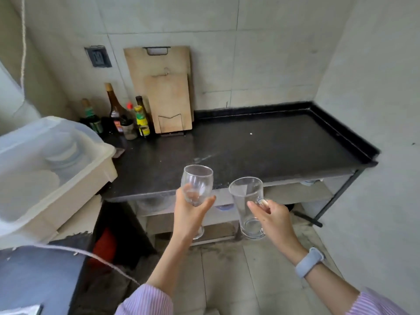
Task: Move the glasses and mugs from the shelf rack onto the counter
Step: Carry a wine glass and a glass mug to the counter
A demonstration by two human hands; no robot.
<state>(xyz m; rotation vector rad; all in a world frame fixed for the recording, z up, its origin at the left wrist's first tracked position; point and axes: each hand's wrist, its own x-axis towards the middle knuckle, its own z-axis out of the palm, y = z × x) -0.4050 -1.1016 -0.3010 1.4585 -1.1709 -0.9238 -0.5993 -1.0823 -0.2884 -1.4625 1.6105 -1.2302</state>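
Before counter [261, 142]: L hand [188, 214] fingers grip wine glass [197, 185], R hand [272, 218] fingers grip mug [248, 208]; bottles [127, 117] back-left.

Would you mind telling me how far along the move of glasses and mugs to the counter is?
Nothing is done yet: no glass or mug stands on the black counter. In hand: the left hand holds a wine glass by its bowl, and the right hand holds a glass mug by its handle, both short of the counter's front edge. Left: setting both down. The rack is out of view.
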